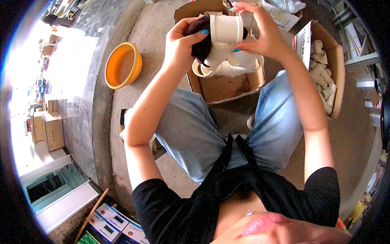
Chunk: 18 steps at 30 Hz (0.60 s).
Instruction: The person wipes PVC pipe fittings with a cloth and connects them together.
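Observation:
A white plastic pipe fitting (226,29) is held up between my two hands, above an open cardboard box (225,88). My left hand (183,42) is closed around a dark cloth (202,44) and presses it against the fitting's left side. On the other side my right hand (264,34) grips the fitting with fingers curved at its top and thumb below; a bit of dark cloth shows at that end. More white fittings (231,68) lie in the box just beneath.
An orange basin (123,66) stands on the floor at the left. To the right, a cardboard box (338,69) holds several smaller white fittings (321,75). Cartons (53,131) are at the far left, and flat printed boxes (106,223) lie at the lower left.

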Available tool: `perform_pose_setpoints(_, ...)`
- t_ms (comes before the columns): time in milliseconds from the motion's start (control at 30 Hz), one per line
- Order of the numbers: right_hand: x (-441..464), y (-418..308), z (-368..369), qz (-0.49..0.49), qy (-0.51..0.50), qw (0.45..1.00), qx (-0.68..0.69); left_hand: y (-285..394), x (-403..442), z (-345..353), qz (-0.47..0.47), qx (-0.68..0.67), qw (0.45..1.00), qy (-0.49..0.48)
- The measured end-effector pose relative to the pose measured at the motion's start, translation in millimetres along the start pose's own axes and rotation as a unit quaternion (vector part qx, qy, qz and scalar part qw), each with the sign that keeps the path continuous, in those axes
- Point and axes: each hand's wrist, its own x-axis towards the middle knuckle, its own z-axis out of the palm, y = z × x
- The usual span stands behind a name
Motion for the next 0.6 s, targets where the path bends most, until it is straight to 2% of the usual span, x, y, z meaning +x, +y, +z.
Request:
perform_pose_setpoints(133, 4, -5, 3, -0.035, 0.021, 0.996, -0.082, -2, 4, -6, 0.000, -0.001, 1.000, 0.002)
perform_pose_setpoints(233, 0, -4, 9, 0.059, -0.003, 0.997, -0.048, 5, -1, -9, 0.025, 0.041, 0.999, 0.002)
perform_pose_setpoints(300, -4, -3, 19, 0.157, -0.001, 0.985, 0.075, 5, 0, -8, 0.048, 0.071, 0.996, 0.001)
perform_pose_setpoints(367, -3, -6, 27, 0.250, -0.004, 0.939, 0.235, 5, 0, -8, 0.069, 0.091, 0.993, 0.000)
perform_pose_setpoints(467, -11, 9, 31, 0.355, -0.069, 0.881, 0.307, 5, 0, -11, 0.109, 0.218, 0.970, -0.012)
perform_pose_setpoints(500, -9, 6, 38, 0.402, -0.064, 0.845, 0.346, 9, -4, -5, 0.110, 0.259, 0.959, -0.027)
perform_pose_setpoints(600, -7, -6, 34, 0.429, -0.055, 0.814, 0.388, 6, -6, -2, 0.092, 0.239, 0.966, -0.019)
